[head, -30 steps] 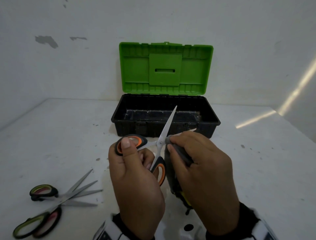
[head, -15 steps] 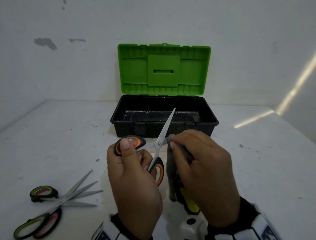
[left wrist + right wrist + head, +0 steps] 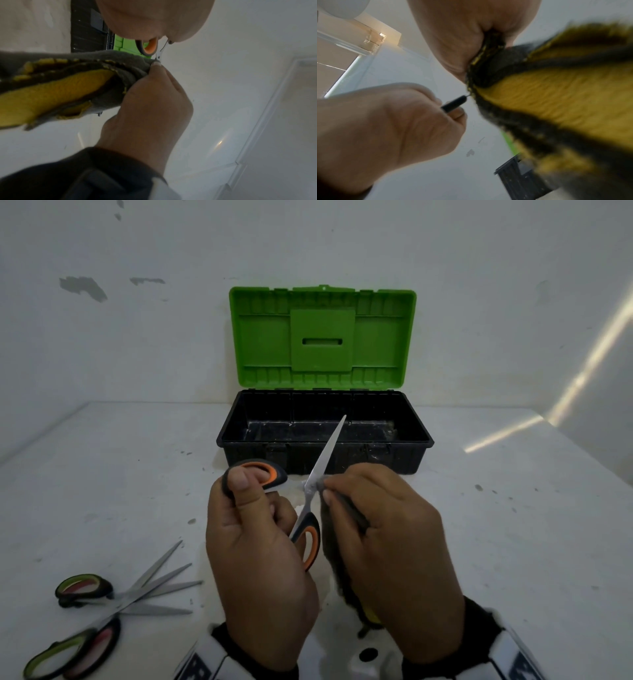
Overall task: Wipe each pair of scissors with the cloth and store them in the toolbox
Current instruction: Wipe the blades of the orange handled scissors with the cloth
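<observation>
Both hands' fingers (image 3: pixel 342 494) pinch cloth (image 3: pixel 337 559) around the orange-handled scissors (image 3: pixel 313 491).

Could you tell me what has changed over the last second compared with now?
Hardly anything: the right hand with the cloth has crept slightly along the blade toward the pivot. The left hand still grips the orange scissors; the toolbox stays open.

Black sleeves (image 3: pixel 479 642) end under white wrist bands (image 3: pixel 205 659) with dark markings.
</observation>
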A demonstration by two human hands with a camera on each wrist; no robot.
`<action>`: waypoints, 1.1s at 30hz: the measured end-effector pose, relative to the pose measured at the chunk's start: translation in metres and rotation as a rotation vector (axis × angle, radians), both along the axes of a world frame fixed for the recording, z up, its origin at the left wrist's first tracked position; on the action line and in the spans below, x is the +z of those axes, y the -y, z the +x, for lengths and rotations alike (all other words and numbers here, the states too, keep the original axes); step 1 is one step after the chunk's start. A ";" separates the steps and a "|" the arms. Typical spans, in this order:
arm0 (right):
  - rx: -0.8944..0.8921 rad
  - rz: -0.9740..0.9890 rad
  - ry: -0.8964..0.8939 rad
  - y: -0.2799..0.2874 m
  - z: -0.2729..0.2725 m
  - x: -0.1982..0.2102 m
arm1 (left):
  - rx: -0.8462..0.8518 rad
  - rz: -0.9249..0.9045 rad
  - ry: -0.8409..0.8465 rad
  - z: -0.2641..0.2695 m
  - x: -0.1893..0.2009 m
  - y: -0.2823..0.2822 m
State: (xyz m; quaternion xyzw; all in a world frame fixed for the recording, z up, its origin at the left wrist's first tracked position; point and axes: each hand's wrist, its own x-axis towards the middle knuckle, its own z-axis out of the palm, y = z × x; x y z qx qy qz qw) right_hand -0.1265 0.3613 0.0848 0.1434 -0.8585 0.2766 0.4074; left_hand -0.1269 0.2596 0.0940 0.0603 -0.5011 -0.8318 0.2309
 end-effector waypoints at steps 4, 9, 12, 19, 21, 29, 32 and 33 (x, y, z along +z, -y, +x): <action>-0.053 -0.048 -0.006 -0.008 -0.003 -0.001 | 0.010 -0.001 0.000 0.001 -0.001 -0.001; -0.018 -0.034 -0.002 -0.001 0.000 -0.002 | 0.004 0.036 0.020 0.001 -0.002 0.000; -0.056 -0.075 -0.008 -0.009 -0.002 -0.003 | 0.012 0.014 0.021 0.001 -0.003 0.000; -0.031 -0.041 0.020 -0.007 0.000 -0.005 | 0.005 0.036 0.028 0.002 -0.002 -0.002; -0.082 -0.059 0.017 -0.016 -0.003 -0.005 | 0.006 0.028 0.027 0.002 -0.002 -0.001; -0.056 -0.063 0.008 -0.017 0.002 -0.004 | -0.044 0.094 0.039 0.001 0.003 -0.001; -0.115 -0.079 -0.013 -0.025 -0.001 -0.006 | -0.050 0.113 0.067 0.002 0.001 -0.003; -0.098 -0.073 -0.021 -0.023 -0.001 -0.007 | -0.048 0.116 0.084 0.002 0.001 -0.003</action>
